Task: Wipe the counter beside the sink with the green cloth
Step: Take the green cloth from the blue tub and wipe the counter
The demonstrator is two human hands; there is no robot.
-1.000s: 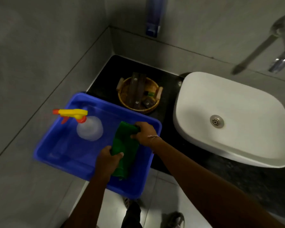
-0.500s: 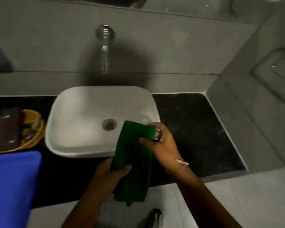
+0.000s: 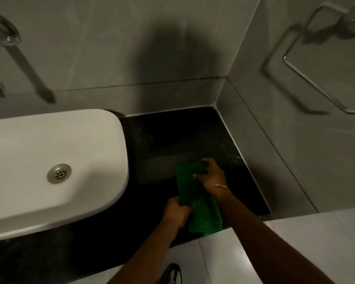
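Observation:
The green cloth (image 3: pixel 199 201) is folded into a long strip and held over the black counter (image 3: pixel 172 140) to the right of the white sink (image 3: pixel 55 144). My right hand (image 3: pixel 212 176) grips the cloth's far end. My left hand (image 3: pixel 176 212) grips its near left edge. The near end of the cloth hangs past the counter's front edge. Whether the cloth touches the counter I cannot tell.
Grey tiled walls close the counter at the back and right (image 3: pixel 275 150). A chrome tap (image 3: pixel 0 48) juts from the wall at far left. A metal towel ring (image 3: pixel 316 64) hangs on the right wall. A shoe (image 3: pixel 171 274) shows on the pale floor below.
Both hands carried the cloth from the blue tub on the left, across the front of the sink, to the counter on its right. The view swung right; the tub and basket left the frame.

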